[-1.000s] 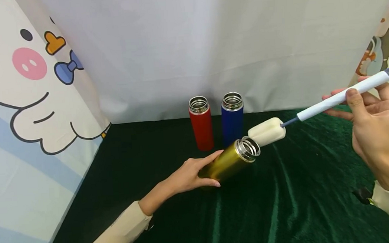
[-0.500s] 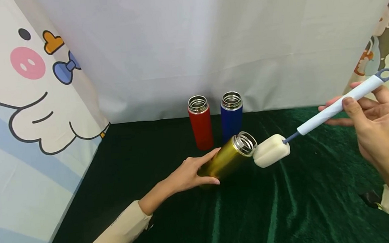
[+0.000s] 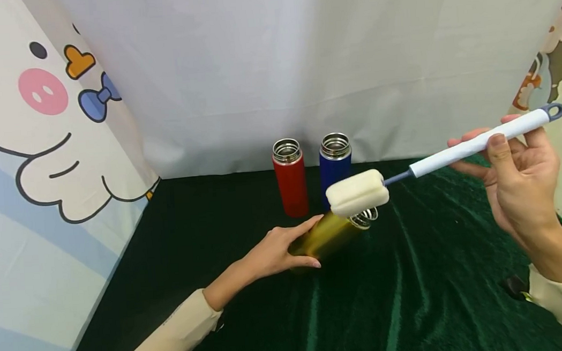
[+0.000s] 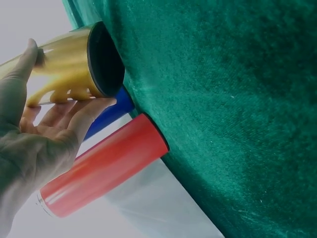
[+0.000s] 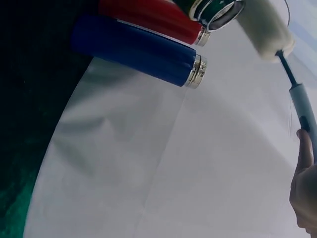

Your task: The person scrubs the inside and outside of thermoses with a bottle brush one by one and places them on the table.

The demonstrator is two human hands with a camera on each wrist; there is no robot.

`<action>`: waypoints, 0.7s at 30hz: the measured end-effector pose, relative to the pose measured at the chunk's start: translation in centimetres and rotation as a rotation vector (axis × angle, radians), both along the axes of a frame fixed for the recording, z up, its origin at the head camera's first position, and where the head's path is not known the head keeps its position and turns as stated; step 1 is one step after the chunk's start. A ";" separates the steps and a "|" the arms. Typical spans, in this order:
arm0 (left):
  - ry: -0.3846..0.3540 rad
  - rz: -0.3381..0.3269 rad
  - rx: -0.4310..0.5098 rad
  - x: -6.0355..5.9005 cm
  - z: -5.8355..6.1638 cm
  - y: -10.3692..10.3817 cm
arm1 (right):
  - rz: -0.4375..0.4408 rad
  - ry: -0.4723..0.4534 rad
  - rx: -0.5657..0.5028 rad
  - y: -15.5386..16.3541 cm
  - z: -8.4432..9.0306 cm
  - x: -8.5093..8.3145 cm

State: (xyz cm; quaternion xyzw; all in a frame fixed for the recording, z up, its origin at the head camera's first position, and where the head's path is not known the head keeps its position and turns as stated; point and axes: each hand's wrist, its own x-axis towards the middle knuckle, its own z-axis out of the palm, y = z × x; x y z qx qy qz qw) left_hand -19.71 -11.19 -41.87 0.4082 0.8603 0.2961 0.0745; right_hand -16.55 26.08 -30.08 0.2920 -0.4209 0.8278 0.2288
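Observation:
My left hand grips a gold bottle round its body, tilted with its open steel mouth toward the right. In the left wrist view the dark base of the gold bottle shows, thumb on one side and fingers on the other. My right hand pinches the pale blue handle of a bottle brush. The brush's cream sponge head overlaps the gold bottle's mouth and upper side in the head view. In the right wrist view the sponge head lies right beside the steel rim.
A red bottle and a blue bottle stand upright and lidless behind the gold one, near a pale hanging cloth. Dark green velvet covers the table. Cartoon-printed cloth hangs at the left.
The brush head dipped below the gold bottle's mouth, then rose and moved left over it, the right hand shifting left. The left hand keeps its grip, the bottle's tilt varying slightly.

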 end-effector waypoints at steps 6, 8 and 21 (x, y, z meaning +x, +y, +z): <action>0.010 0.013 0.021 0.2 -0.3 -0.1 | -0.276 0.038 0.149 0.1 -0.1 -0.3; 0.007 0.023 0.035 0.2 -0.4 -0.3 | -0.320 0.029 0.184 0.4 -0.2 -0.2; -0.020 0.079 0.053 0.0 -0.5 -0.5 | -0.147 -0.014 0.120 1.4 -0.1 0.6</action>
